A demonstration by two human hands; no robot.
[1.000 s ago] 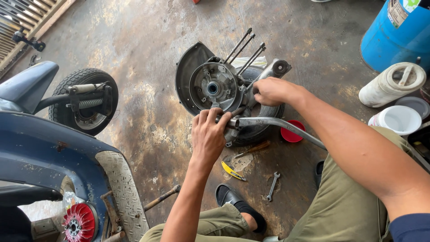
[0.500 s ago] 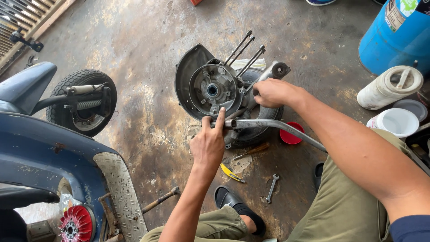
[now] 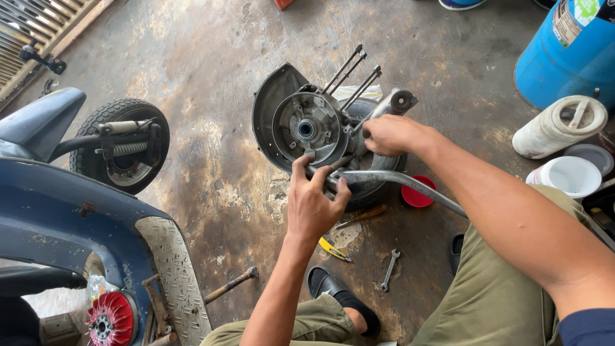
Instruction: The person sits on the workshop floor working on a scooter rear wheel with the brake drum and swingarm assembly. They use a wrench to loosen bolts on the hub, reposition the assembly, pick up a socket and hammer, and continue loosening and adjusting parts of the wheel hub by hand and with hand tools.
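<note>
Engine point(image 3: 307, 128): bare cast metal, dull grey, grimy. Studs point(image 3: 352, 70): dark steel. Lever point(image 3: 410, 182): smooth, bright metal. Floor point(image 3: 211, 51): rough concrete, oil-stained. Tyre point(image 3: 128, 112): matt black rubber. Drum point(image 3: 570, 51): glossy blue plastic. Spanner point(image 3: 389, 269): dull steel. Trousers point(image 3: 506, 301): olive cloth.

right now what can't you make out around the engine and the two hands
- Head view: the left hand covers where the curved metal lever meets the engine case; its grip is hidden.
- The right hand hides whatever its fingers touch behind the case.
- The tyre under the engine is mostly masked by case and hands.
- The blue drum is cut off by the top right edge.
- The small wrench is too small to size.
</note>
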